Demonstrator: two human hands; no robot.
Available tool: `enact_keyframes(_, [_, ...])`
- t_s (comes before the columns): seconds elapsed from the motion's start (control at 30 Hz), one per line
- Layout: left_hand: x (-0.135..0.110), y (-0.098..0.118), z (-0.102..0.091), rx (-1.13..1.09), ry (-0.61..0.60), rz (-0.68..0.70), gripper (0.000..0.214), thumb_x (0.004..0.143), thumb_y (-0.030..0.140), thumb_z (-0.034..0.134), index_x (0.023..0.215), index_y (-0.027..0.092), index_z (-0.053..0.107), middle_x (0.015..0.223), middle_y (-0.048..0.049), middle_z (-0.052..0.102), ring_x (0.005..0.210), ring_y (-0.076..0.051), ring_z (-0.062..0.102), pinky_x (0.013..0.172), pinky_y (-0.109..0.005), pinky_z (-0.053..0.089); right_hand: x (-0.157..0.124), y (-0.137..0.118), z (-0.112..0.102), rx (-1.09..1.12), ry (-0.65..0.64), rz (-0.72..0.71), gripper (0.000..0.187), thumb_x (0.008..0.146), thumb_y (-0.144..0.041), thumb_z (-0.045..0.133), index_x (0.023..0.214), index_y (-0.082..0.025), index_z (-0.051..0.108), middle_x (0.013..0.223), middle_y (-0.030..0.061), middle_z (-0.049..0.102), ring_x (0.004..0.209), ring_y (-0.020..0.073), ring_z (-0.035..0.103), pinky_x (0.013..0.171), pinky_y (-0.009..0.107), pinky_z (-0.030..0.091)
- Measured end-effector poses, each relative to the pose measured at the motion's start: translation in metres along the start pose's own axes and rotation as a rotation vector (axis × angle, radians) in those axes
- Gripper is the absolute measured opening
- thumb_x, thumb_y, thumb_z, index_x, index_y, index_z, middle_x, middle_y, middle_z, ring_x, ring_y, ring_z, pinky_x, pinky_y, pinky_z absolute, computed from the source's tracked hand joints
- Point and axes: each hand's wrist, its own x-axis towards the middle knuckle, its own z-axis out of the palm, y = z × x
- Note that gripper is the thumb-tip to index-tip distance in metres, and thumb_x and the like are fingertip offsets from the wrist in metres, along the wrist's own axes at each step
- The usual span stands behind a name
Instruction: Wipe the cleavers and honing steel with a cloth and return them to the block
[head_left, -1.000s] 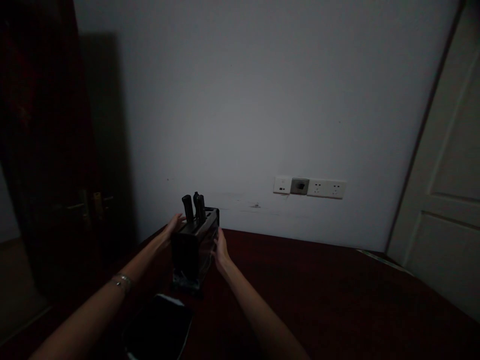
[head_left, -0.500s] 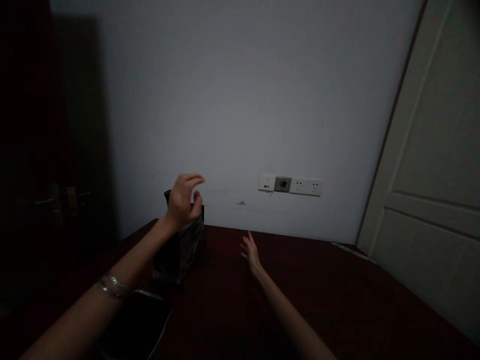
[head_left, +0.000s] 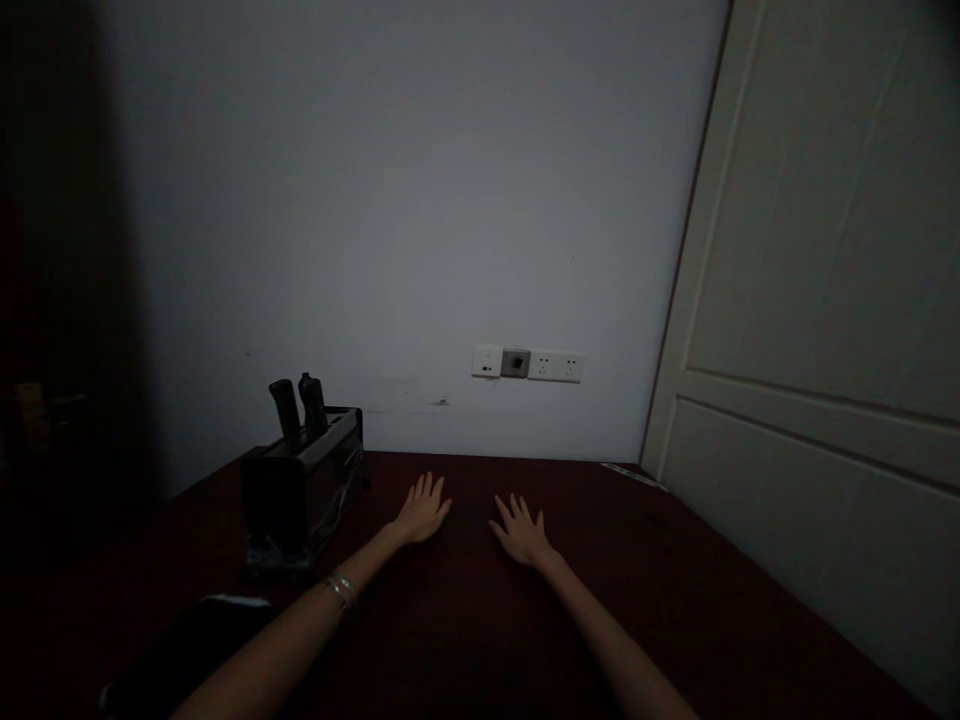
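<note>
Wide view first: a pale grey plaster wall (head_left: pixel 412 200) fills the back of the frame, and a cream panelled door (head_left: pixel 825 300) runs down the right side. Below them lies the dark red-brown wooden desk (head_left: pixel 675 600), dim in this light.

At left centre of the frame stands the dark rectangular knife block (head_left: pixel 304 490), upright on the desk and close to the wall. Its long axis runs from the lower left up towards the wall, so one long side faces the middle of the frame. Two black knife handles (head_left: pixel 300 405) poke out of its top. At lower left a dark flat object with a pale edge (head_left: pixel 187 650) lies on the desk; what it is, I cannot tell.

Now the hands. The left hand (head_left: pixel 422 512) lies palm down at centre frame, fingers spread flat, gripping nothing. The right hand (head_left: pixel 523 533) sits just beside it, equally flat and empty. The block lies to the left of both, apart from them, and the left hand is clearly the nearer.

Small details: a white wall socket strip (head_left: pixel 527 363) above the hands, and a thin silver bracelet (head_left: pixel 341 588) on the left wrist.
</note>
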Motion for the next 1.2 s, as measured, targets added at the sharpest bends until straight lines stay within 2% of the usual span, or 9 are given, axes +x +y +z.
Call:
enact_keyframes(0.2, [-0.002,-0.005,0.026,0.03,-0.018,-0.002,0.069,0.088,0.052,0.015,0.142,0.01,0.011,0.146,-0.019,0.008,0.134,-0.033,0.005,0.102,-0.05,0.014,-0.02,0.006,-0.001,-0.128,0.021,0.006,0.056,0.088,-0.05,0.025,0.14,-0.03,0.022,0.147,0.0101,0.02,0.135,0.0256,0.012,0.103,0.053,0.003])
enact_keyframes(0.4, [-0.008,-0.012,0.041,0.108,-0.037,0.019,0.067,0.088,0.052,0.015,0.142,0.012,0.014,0.146,-0.0179,0.014,0.134,-0.03,0.01,0.103,-0.048,0.013,-0.026,0.002,-0.002,-0.139,0.073,-0.009,0.051,0.088,-0.045,0.029,0.136,-0.029,0.033,0.144,0.0107,0.029,0.134,0.0256,0.019,0.103,0.05,0.01])
enact_keyframes(0.6, [-0.009,-0.01,0.04,0.144,-0.045,0.026,0.063,0.088,0.051,0.015,0.14,0.016,0.025,0.146,-0.0157,0.016,0.134,-0.03,0.012,0.102,-0.049,0.014,-0.03,0.001,-0.004,-0.141,0.094,-0.007,0.047,0.088,-0.043,0.03,0.131,-0.029,0.043,0.142,0.01,0.033,0.132,0.0265,0.023,0.103,0.05,0.012])
enact_keyframes(0.9, [-0.01,-0.012,0.04,0.11,-0.027,0.024,0.063,0.087,0.051,0.018,0.139,0.017,0.027,0.145,-0.0149,0.018,0.134,-0.029,0.013,0.103,-0.048,0.014,-0.032,-0.001,-0.004,-0.153,0.123,-0.013,0.046,0.087,-0.04,0.03,0.128,-0.028,0.046,0.14,0.0101,0.036,0.131,0.0265,0.026,0.103,0.049,0.015])
enact_keyframes(1.2, [-0.016,-0.004,0.025,0.096,-0.045,0.02,0.062,0.088,0.05,0.019,0.139,0.016,0.028,0.145,-0.0164,0.019,0.134,-0.029,0.013,0.104,-0.047,0.013,-0.028,-0.001,-0.005,-0.155,0.124,-0.023,0.046,0.087,-0.04,0.029,0.128,-0.028,0.046,0.14,0.0101,0.037,0.131,0.0267,0.027,0.103,0.049,0.017])
